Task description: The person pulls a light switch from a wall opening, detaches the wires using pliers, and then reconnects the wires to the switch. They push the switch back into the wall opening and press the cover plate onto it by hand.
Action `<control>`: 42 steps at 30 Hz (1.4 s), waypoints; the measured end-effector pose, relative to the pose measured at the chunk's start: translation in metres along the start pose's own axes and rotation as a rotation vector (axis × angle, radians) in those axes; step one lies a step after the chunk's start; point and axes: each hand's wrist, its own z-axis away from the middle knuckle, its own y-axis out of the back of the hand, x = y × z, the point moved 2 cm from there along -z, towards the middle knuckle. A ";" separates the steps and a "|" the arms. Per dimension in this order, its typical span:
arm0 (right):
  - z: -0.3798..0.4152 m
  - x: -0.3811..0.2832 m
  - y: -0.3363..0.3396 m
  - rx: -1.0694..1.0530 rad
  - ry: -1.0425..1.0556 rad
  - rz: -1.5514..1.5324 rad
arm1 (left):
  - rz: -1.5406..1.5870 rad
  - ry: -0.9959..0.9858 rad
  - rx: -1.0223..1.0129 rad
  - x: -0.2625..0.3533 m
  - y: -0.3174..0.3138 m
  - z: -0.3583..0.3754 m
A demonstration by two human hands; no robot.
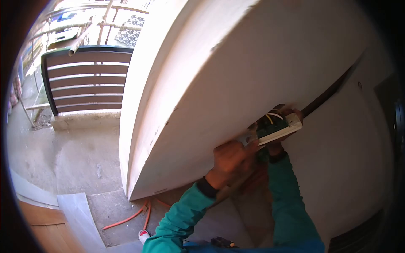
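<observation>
A white electrical switch or socket plate with a dark green back is tilted out from a hole in the wall. Yellow and white wires run from the hole to its back. My right hand grips the plate from underneath and round its far end; most of this hand is hidden behind it. At the plate's near end is my left hand, its fingers curled together beside the corner. What those fingers pinch, if anything, is hidden.
The pale wall ends in a corner on my left. Orange conduit lies on the concrete floor, near a shoe tip. Beyond stand a slatted railing and scaffold poles. Wooden boards lie at lower left.
</observation>
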 end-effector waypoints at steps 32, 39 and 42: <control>-0.022 -0.045 -0.015 0.236 -0.790 -1.073 | -1.249 -0.410 -0.523 0.013 0.028 -0.101; -0.030 -0.047 -0.023 0.241 -0.742 -1.156 | -1.324 -0.503 -0.659 0.010 0.021 -0.121; -0.029 -0.042 -0.038 0.226 -0.733 -1.144 | -1.173 -0.559 -0.547 0.035 0.013 -0.134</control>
